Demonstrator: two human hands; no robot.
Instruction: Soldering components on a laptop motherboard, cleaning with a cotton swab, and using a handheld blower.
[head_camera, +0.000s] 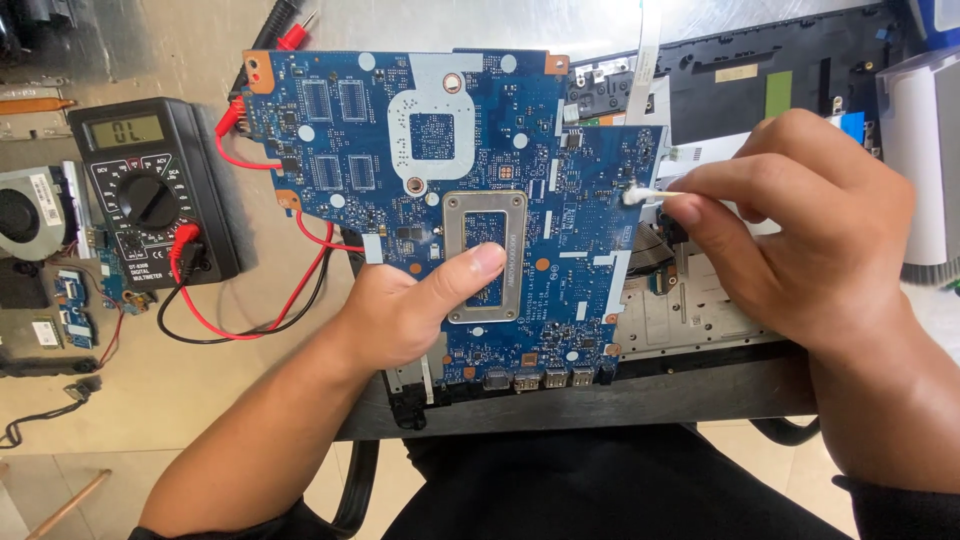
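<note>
A large blue circuit board (380, 140) lies tilted over an open laptop chassis (700, 310). My left hand (410, 310) grips the board's lower edge, thumb pressed on the metal frame (485, 255) near the board's middle. My right hand (800, 230) pinches a cotton swab (650, 195) between thumb and fingers. The swab's white tip touches the board close to its right edge.
A black multimeter (150, 190) with red and black leads (250, 320) sits left of the board. A cooling fan (30, 215) and small blue boards (75, 305) lie at the far left. A white object (920, 160) stands at the right edge.
</note>
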